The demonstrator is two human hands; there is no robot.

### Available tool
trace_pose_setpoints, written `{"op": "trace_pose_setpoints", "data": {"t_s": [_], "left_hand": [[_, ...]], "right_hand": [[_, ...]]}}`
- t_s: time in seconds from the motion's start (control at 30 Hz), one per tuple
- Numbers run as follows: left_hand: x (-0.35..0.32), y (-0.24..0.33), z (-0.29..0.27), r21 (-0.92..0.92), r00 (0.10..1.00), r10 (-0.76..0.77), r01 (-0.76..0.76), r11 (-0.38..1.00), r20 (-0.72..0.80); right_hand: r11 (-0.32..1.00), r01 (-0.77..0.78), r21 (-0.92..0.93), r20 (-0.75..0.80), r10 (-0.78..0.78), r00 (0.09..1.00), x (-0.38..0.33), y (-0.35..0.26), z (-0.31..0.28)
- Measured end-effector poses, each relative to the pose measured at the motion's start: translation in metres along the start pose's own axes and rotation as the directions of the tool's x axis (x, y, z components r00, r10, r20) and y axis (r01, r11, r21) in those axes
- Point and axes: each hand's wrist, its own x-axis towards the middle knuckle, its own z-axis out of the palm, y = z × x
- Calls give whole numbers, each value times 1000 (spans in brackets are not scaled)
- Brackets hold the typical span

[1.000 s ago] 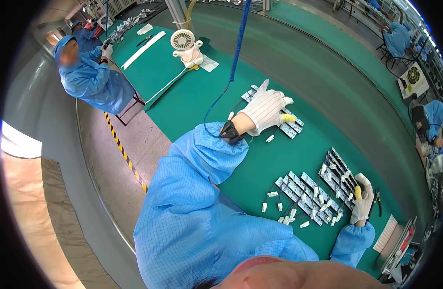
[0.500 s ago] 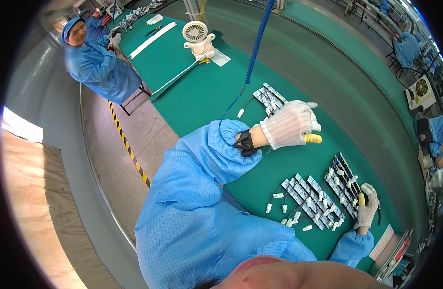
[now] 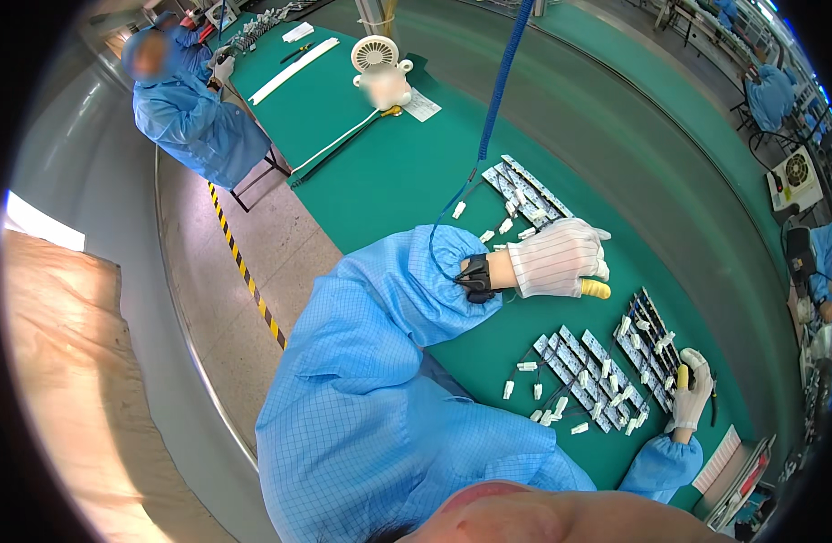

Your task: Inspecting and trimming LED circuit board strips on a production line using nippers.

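Note:
My left hand (image 3: 561,260), in a white striped glove with a yellow thumb cover, hovers over the green table beside a far group of circuit board strips (image 3: 531,192). Its fingers are loosely bent, the thumb stands apart, and nothing shows in it. My right hand (image 3: 694,391), gloved alike, is beside the right-hand group of strips (image 3: 646,344), thumb and fingers apart; whether it touches them I cannot tell. Left of that group lies another set of strips (image 3: 586,376). Short dark wires with white plug connectors (image 3: 561,404) hang off the strips.
A blue coiled cord (image 3: 502,81) runs down to my left wrist strap (image 3: 475,278). Farther along the green table (image 3: 380,204) are a small white fan (image 3: 376,56), a long white strip (image 3: 294,71) and pliers. A co-worker (image 3: 191,122) stands at left. Papers and a rack (image 3: 740,466) are at lower right.
My left hand has moved slightly nearer and to the right, uncovering more of the far strips. The view has shifted a little. My right hand stays beside the right-hand strips.

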Motion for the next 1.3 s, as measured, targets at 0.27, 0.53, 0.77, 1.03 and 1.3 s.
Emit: {"op": "trace_pose_setpoints", "data": {"t_s": [0.27, 0.53, 0.77, 1.03, 1.3], "left_hand": [[-1, 1, 7, -17, 1000, 20, -21, 1000, -15], [-2, 1, 10, -37, 998, 11, -8, 999, 67], [-2, 3, 10, -47, 997, 51, -48, 998, 57], [-4, 5, 10, -23, 996, 41, -40, 999, 73], [-4, 5, 12, -35, 997, 60, -59, 998, 52]], "right_hand": [[1000, -1, 5, 0, 1, 1000, 1, -2, 0], [1000, 9, -14, -19, -9, 1000, 0, -1, 0], [1000, -26, 2, -15, 26, 1000, -1, 0, 0], [998, -50, 29, 3, 50, 999, 0, 2, 1], [1000, -19, 12, -15, 19, 1000, 0, 0, 1]]}}
